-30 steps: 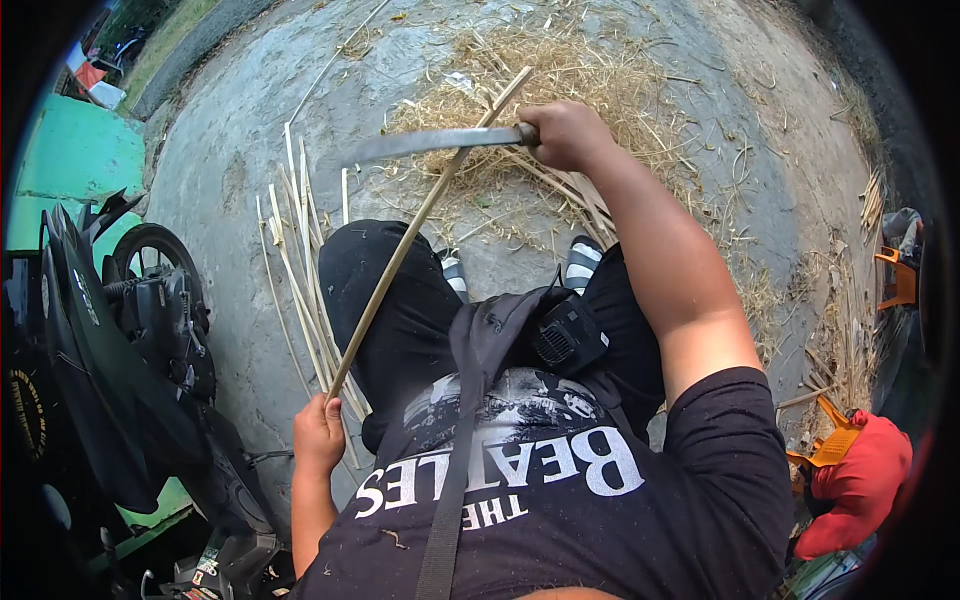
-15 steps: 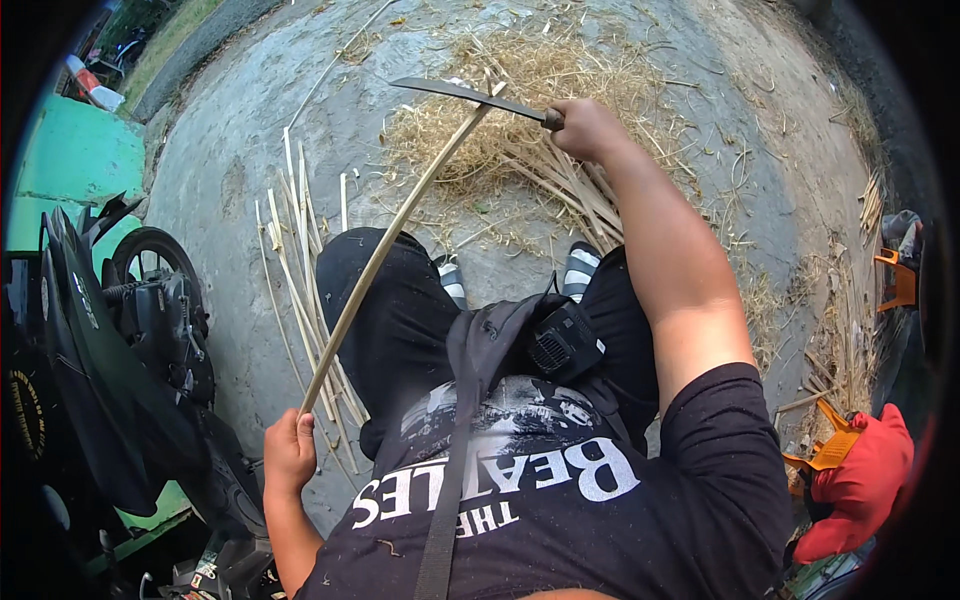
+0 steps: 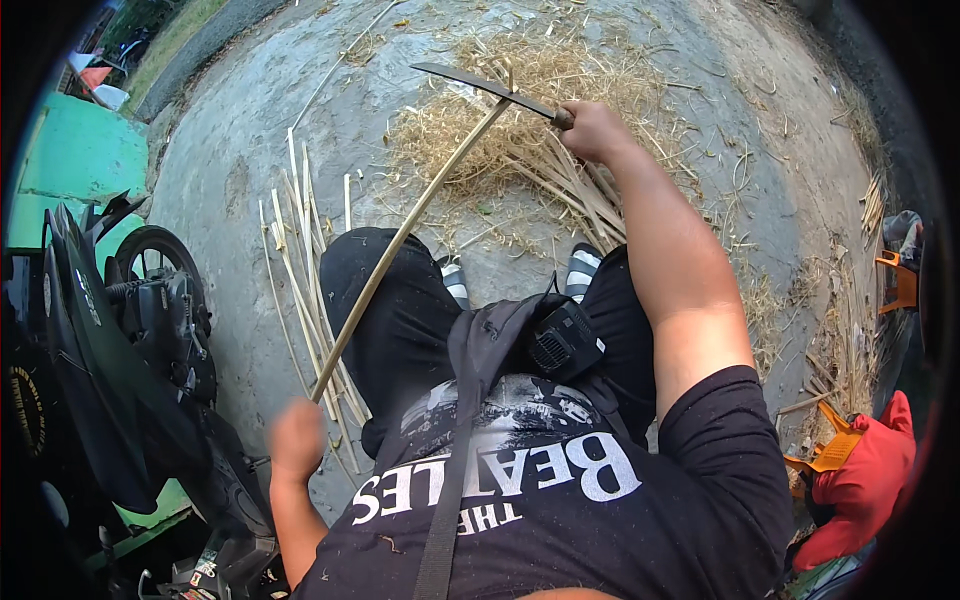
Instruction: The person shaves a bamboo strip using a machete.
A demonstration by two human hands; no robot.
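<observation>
My left hand [image 3: 298, 440], smeared by motion, is closed round the near end of a long pale strip that looks like split bamboo [image 3: 405, 232]. The strip slants up and away across my left thigh. My right hand [image 3: 597, 132] grips the wooden handle of a long, dark-bladed machete [image 3: 463, 77], arm stretched forward. The blade points left and crosses the strip's far end. Beneath and beyond that crossing lies a heap of curly straw-coloured shavings [image 3: 570, 75].
Several loose strips [image 3: 297, 250] lie left of my leg. A bundle of strips [image 3: 575, 195] pokes from under the shavings. A parked motorcycle [image 3: 120, 330] stands at left, by a green wall [image 3: 85, 155]. Orange chair parts [image 3: 835, 445] and a red cloth [image 3: 870, 490] are at lower right.
The machete and the strip's far end have shifted slightly right, the blade tip rising a little. My left hand has moved a little forward and right.
</observation>
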